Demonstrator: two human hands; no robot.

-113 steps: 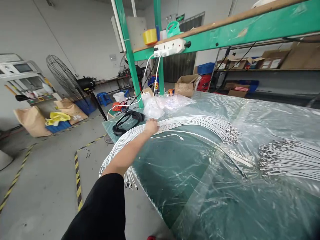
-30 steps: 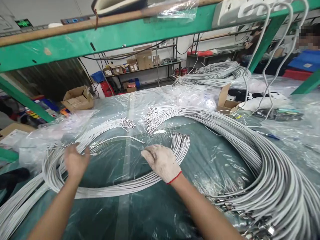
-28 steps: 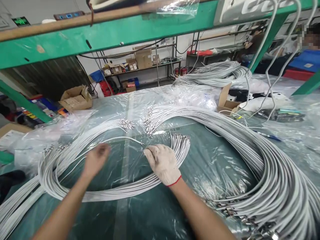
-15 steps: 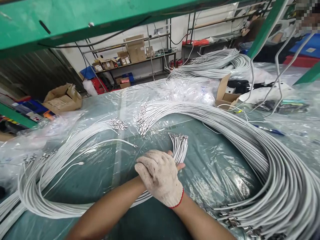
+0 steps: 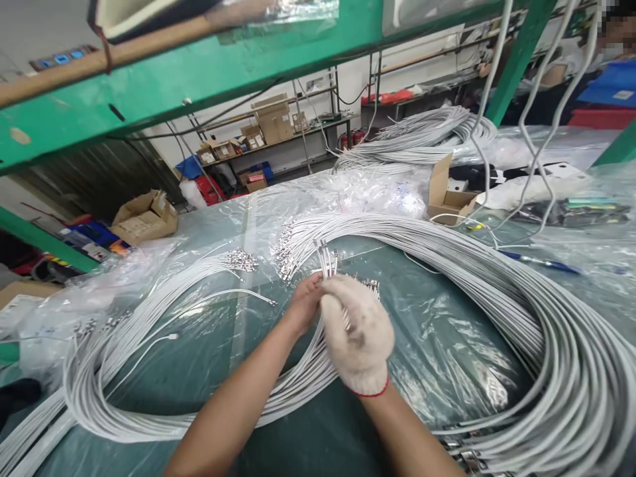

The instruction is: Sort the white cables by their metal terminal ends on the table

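My bare left hand [image 5: 303,303] is closed around a few thin white cables [image 5: 326,262], just below their metal end connectors, which point up. My right hand [image 5: 356,331], in a knitted white glove with a red cuff, curls around the same cables against my left fingertips. Behind the glove, the metal ends [image 5: 371,286] of more cables show in part. The grey-white cable bundle [image 5: 303,381] runs from beneath my hands in a wide loop to the left.
A thick cable bundle [image 5: 447,248] arcs across the right side of the plastic-covered table [image 5: 422,318]. Another bundle's ends [image 5: 242,260] lie at the left. An open cardboard box [image 5: 450,199] stands behind, and a green beam [image 5: 248,63] crosses overhead.
My left hand has come out from under the glove to its left side. A few cable ends now stand raised above the bundle between my hands. The view has tilted slightly upward.
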